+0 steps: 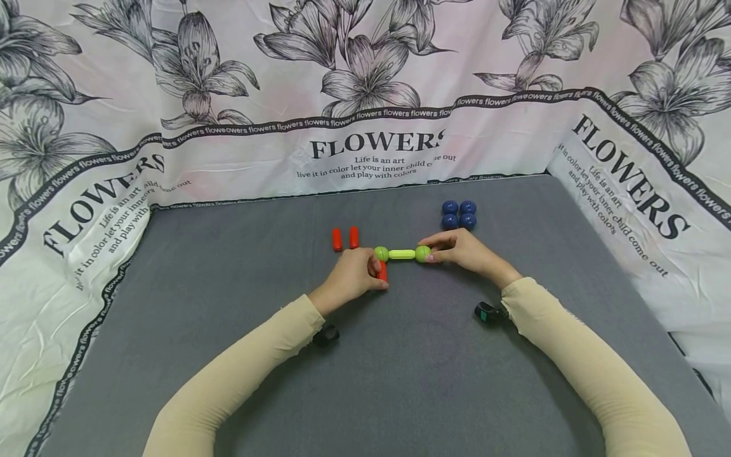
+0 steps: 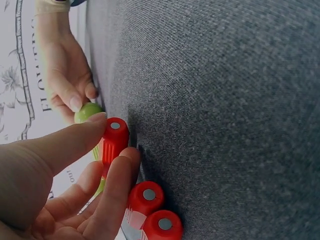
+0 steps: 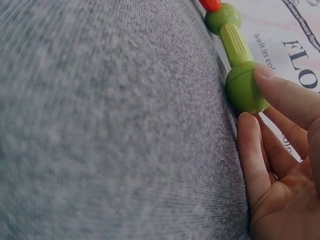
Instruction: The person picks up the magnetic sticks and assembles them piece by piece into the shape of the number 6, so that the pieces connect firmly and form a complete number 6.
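My left hand [image 1: 349, 276] pinches a red ribbed magnetic rod [image 1: 382, 271] between thumb and fingers. In the left wrist view a round silver magnet shows at the near end of this rod [image 2: 114, 125]. Its far end meets a green ball [image 1: 381, 253], joined by a yellow-green rod [image 1: 402, 254] to a second green ball [image 1: 422, 254]. Thumb and fingertips of my right hand [image 1: 465, 251] grip that second ball, seen close up in the right wrist view as a smooth green ball [image 3: 243, 87] with a seam.
Two more red rods [image 1: 337, 240] lie side by side just beyond my left hand. Several dark blue balls [image 1: 450, 221] sit grouped past my right hand. Flower-printed cloth [image 1: 365, 152] rises behind the grey table surface [image 1: 400, 381] and along both sides.
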A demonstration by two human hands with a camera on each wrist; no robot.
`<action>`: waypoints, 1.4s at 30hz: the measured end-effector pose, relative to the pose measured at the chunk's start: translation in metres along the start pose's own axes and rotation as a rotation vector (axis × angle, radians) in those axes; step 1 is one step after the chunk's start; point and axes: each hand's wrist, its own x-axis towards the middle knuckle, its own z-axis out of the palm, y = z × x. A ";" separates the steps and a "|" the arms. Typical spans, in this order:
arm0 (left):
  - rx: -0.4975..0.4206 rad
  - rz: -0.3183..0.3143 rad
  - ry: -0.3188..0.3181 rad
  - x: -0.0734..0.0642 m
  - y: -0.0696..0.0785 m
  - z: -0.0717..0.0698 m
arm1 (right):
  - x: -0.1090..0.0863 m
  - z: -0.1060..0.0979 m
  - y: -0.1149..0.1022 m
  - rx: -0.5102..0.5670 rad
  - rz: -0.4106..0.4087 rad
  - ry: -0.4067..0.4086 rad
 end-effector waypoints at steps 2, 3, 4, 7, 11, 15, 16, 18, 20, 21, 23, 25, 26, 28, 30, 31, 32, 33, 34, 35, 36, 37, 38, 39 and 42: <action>0.013 0.008 0.005 0.000 0.000 0.001 | 0.000 0.000 0.000 -0.003 -0.005 0.001; 0.023 0.013 0.007 0.000 0.001 0.001 | 0.000 0.000 0.001 -0.004 -0.011 0.001; 0.033 0.019 0.009 0.000 0.001 0.001 | 0.000 0.000 0.001 -0.006 -0.016 0.002; 0.056 0.031 0.013 -0.001 0.002 0.001 | 0.000 0.001 0.001 -0.013 -0.038 0.005; 0.060 0.041 0.014 -0.001 0.002 0.001 | 0.000 0.001 0.001 -0.020 -0.055 0.004; 0.053 0.042 0.010 -0.002 0.002 0.002 | -0.001 0.001 0.000 -0.014 -0.047 -0.002; 0.052 0.042 0.008 -0.002 0.002 0.002 | -0.001 0.001 0.000 -0.010 -0.046 -0.002; 0.052 0.043 0.003 -0.002 0.002 0.002 | -0.001 0.001 -0.001 -0.006 -0.044 -0.002; 0.053 0.043 -0.001 -0.002 0.002 0.002 | -0.001 0.001 0.000 -0.006 -0.049 -0.005; 0.051 0.042 -0.004 -0.002 0.003 0.002 | -0.001 0.001 -0.001 -0.007 -0.048 -0.005; 0.051 0.041 -0.008 -0.002 0.003 0.002 | 0.000 0.000 0.000 -0.008 -0.046 -0.008; 0.051 0.037 -0.011 -0.002 0.004 0.002 | 0.000 0.000 0.001 -0.010 -0.047 -0.011; 0.050 0.036 -0.012 -0.002 0.004 0.002 | 0.000 0.000 0.000 -0.010 -0.048 -0.013; 0.050 0.037 -0.014 -0.002 0.003 0.002 | 0.000 0.000 0.001 -0.010 -0.049 -0.011; 0.050 0.039 -0.015 -0.002 0.003 0.002 | 0.000 0.000 0.002 -0.011 -0.050 -0.008; 0.050 0.041 -0.015 -0.002 0.002 0.002 | 0.000 0.000 0.002 -0.013 -0.053 -0.009; 0.051 0.042 -0.015 -0.002 0.002 0.003 | 0.000 0.000 0.002 -0.012 -0.051 -0.007; 0.051 0.043 -0.015 -0.002 0.002 0.003 | 0.000 0.000 0.002 -0.012 -0.049 -0.007; 0.053 0.043 -0.015 -0.002 0.002 0.003 | 0.000 0.000 0.002 -0.011 -0.047 -0.007; 0.055 0.044 -0.014 -0.002 0.002 0.003 | -0.001 0.000 0.001 -0.012 -0.047 -0.009; 0.056 0.044 -0.013 -0.002 0.002 0.003 | -0.001 0.000 0.001 -0.012 -0.044 -0.009; 0.057 0.045 -0.012 -0.002 0.002 0.003 | -0.001 0.000 0.001 -0.014 -0.045 -0.012; 0.056 0.044 -0.012 -0.002 0.002 0.003 | -0.001 0.000 0.001 -0.013 -0.042 -0.012; 0.055 0.044 -0.011 -0.002 0.002 0.003 | -0.001 0.000 0.001 -0.014 -0.043 -0.014; 0.050 0.045 -0.011 -0.002 0.002 0.002 | -0.001 0.000 0.001 -0.020 -0.045 -0.016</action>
